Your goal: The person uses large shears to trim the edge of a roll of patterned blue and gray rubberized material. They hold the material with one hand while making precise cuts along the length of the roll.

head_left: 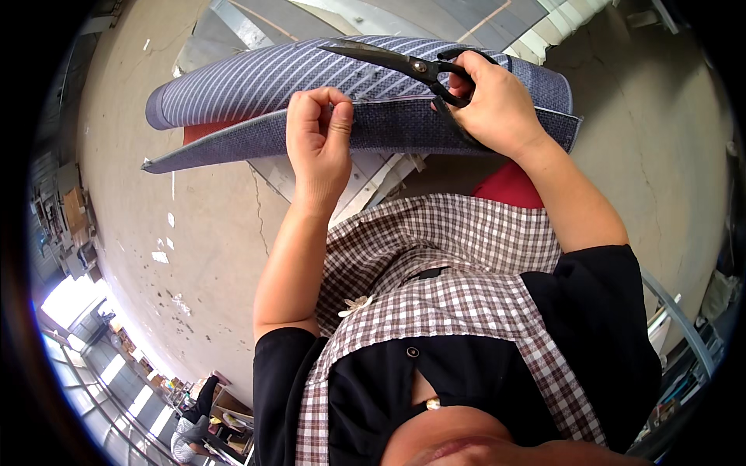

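A dark blue-grey rug with white stripes lies rolled or folded across the work surface in front of me. Its plain dark front flap runs along my side, and a strip of red underside shows at the left end. My left hand is closed in a pinch at the flap's upper edge; whatever is between the fingertips is too small to make out. Black-handled scissors are gripped in my right hand, above the rug's right half. Their dark blades point left over the stripes and look nearly closed.
Beneath the rug is a grey table, its top also showing beyond the roll. Paper scraps litter the concrete floor on the left. Another person is at the far lower left among boxes. A curved metal bar stands by my right side.
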Motion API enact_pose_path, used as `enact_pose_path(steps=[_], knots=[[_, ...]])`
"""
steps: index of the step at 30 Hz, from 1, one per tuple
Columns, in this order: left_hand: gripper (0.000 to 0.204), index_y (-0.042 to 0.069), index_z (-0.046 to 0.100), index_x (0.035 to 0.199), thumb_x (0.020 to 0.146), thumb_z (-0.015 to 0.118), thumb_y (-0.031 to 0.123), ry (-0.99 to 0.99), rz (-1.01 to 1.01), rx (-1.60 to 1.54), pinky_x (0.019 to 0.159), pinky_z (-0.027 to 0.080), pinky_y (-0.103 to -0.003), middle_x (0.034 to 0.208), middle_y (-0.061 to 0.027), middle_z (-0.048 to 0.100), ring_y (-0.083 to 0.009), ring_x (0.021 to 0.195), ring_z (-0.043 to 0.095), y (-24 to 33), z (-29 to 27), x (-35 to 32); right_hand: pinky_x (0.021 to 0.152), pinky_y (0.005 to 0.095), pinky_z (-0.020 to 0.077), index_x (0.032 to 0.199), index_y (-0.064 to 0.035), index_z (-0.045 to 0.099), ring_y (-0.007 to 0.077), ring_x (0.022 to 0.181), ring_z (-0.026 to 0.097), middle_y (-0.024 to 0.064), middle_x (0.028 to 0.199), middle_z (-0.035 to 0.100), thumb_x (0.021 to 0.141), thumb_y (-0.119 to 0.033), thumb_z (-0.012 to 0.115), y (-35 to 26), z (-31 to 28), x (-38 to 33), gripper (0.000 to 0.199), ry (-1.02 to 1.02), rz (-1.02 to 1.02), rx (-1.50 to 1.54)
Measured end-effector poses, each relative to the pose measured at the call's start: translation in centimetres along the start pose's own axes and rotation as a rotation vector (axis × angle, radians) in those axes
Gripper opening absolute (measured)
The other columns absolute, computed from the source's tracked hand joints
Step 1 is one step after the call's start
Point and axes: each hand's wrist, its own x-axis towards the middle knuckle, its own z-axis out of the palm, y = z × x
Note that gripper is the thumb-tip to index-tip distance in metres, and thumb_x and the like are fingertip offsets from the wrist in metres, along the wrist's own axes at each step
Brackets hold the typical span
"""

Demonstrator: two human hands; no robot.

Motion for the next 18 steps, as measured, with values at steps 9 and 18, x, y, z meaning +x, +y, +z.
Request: enact_pose_path(steps=[9, 18], knots=[[0.020, 0.013, 0.075, 0.089, 0.073, 0.086, 0.011, 0.074, 0.544, 0.766, 0.063, 0.043, -0.033, 0.073, -0.0002, 0.049, -0.0197, 0.068, 0.050, 2.0, 1.7, 1.0, 0.078, 0.0374, 0.0571, 0.106, -0.0058, 0.067, 0.0252, 0.087, 0.074, 0.0064, 0.091, 0.075, 0.078, -0.025, 0.085, -0.3, -0.2, -0.1, 0.038, 0.007, 0.001, -0.005], [0.010, 0.004, 0.063, 0.099, 0.105, 0.061, 0.012, -0.091, -0.298, -0.272, 0.070, 0.038, -0.018, 0.086, 0.0067, 0.051, -0.0021, 0.079, 0.045, 2.8, -2.3, -2.2, 0.079, 0.0369, 0.0573, 0.107, -0.0053, 0.067, 0.0244, 0.088, 0.074, 0.0067, 0.092, 0.075, 0.079, -0.025, 0.084, 0.3, 0.0, 0.3, 0.038, 0.024, -0.002, -0.013]])
